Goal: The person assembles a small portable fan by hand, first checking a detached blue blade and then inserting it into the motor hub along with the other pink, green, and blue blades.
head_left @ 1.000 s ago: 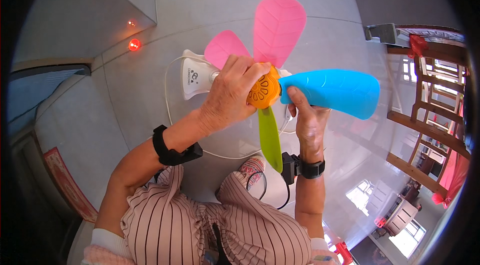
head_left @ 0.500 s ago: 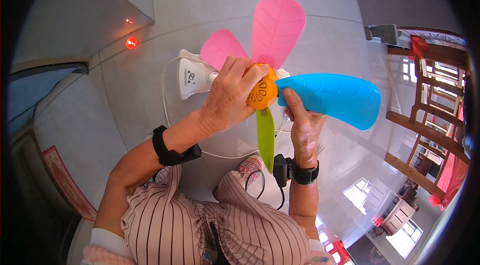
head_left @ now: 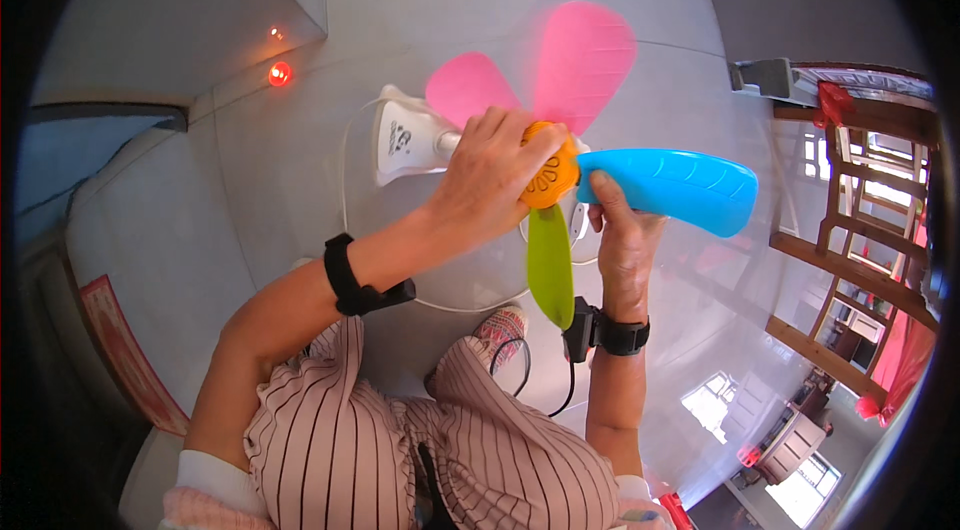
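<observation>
My left hand [head_left: 492,168] is closed round the orange hub [head_left: 551,180] of a small fan, its fingers covering the hub's left side. My right hand [head_left: 626,230] pinches the inner end of the blue fan blade [head_left: 680,188], thumb on top and fingers underneath. Two pink blades [head_left: 585,60] fan out beyond the hub, the larger one blurred. A green blade [head_left: 550,265] points down toward my knees. Behind my left hand lies the fan's white base [head_left: 405,142], partly hidden by a pink blade and my fingers.
A white cord [head_left: 345,165] loops over the grey tiled floor [head_left: 260,180]. A glowing red light [head_left: 280,74] is at upper left. A wooden frame [head_left: 835,240] with red cloth stands at right. A black cable [head_left: 568,395] hangs from my right wrist strap.
The fan and both hands have shifted slightly right in view. The pink and blue blades have tilted, and the green blade now shows a broader face. Both hands keep their grips.
</observation>
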A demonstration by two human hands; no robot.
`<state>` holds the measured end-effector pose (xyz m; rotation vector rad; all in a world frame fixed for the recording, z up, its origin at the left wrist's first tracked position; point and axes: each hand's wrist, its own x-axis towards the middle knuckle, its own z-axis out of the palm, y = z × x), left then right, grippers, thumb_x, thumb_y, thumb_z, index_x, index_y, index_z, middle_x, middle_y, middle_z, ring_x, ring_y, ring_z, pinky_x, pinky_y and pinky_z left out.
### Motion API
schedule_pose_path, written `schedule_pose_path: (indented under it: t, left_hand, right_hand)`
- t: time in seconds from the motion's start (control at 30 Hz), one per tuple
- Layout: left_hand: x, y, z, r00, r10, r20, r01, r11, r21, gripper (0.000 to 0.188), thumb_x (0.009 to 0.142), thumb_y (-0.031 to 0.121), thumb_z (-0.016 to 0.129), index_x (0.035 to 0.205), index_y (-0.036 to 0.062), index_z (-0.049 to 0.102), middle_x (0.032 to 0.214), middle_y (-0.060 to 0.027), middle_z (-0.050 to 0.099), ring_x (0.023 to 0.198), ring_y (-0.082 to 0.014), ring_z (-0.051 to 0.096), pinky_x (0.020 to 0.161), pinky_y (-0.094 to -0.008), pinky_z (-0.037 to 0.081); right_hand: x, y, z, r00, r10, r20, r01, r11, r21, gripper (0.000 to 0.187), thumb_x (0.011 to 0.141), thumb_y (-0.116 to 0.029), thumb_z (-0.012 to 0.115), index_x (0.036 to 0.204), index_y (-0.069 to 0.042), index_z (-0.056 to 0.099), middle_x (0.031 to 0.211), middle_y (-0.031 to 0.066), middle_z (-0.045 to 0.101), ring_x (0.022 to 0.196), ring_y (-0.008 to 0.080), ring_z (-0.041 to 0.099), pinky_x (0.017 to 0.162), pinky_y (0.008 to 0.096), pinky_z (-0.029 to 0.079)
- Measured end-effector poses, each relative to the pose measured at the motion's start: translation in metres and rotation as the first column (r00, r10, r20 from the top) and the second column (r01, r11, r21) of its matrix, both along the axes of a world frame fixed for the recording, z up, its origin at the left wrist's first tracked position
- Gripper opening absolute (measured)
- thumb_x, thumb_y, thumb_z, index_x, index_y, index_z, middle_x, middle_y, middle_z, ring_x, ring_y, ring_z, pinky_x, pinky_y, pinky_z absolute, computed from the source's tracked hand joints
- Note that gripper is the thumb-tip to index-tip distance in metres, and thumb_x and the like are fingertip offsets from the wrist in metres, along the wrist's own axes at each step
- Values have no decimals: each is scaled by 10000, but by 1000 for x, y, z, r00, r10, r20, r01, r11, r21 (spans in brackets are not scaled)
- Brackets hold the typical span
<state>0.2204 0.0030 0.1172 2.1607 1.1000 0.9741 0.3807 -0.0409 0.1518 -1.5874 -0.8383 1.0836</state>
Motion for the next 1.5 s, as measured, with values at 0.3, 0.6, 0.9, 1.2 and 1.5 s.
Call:
schedule_pose_path:
  t: [0.3, 0.6, 0.9, 1.2, 1.5]
  left_hand:
    - [9, -7, -2, 999, -34, 11, 33, 999, 32, 555, 577, 1, 739, 1085, 79, 528, 982, -112, 519, 896, -281, 487, 754, -381, 412]
    - [11, -13, -9, 1000, -26, -8, 27, 999, 28, 568, 579, 15, 769, 1090, 99, 535, 1004, -111, 520, 929, -265, 492, 787, -362, 432]
    - [12, -15, -16, 1000, 11, -4, -11, 1000, 26, 589, 547, 2, 751, 1090, 75, 533, 1017, -126, 518, 931, -296, 481, 790, -372, 422]
    - [-1, -17, -2, 998, 6, -55, -8, 999, -32, 561, 550, 21, 752, 1064, 56, 529, 988, -131, 518, 901, -309, 472, 767, -378, 403]
    - [-22, -15, 5, 999, -43, -33, 42, 999, -12, 625, 552, 61, 771, 1107, 50, 484, 1002, -133, 523, 909, -328, 484, 774, -392, 409]
  right_hand:
    - [10, -14, -10, 983, -111, -147, 116, 993, 27, 339, 732, -128, 724, 990, -27, 528, 759, 68, 588, 538, 124, 520, 449, 218, 399]
    - [7, -19, -12, 996, -73, -49, 77, 994, 78, 240, 751, -95, 706, 926, -36, 553, 754, 75, 601, 564, 136, 542, 449, 224, 413]
    - [-3, -18, -16, 991, -98, -88, 105, 992, 73, 138, 769, -75, 685, 879, -56, 606, 734, 59, 611, 529, 116, 524, 434, 219, 390]
    - [-11, -15, -5, 996, -47, -69, 49, 998, 26, 146, 773, -104, 687, 871, -42, 598, 724, 49, 594, 523, 99, 507, 432, 207, 389]
    - [-24, -16, 6, 998, -13, -66, 9, 998, -65, 145, 768, -119, 705, 862, -38, 630, 674, 24, 602, 518, 76, 537, 437, 200, 417]
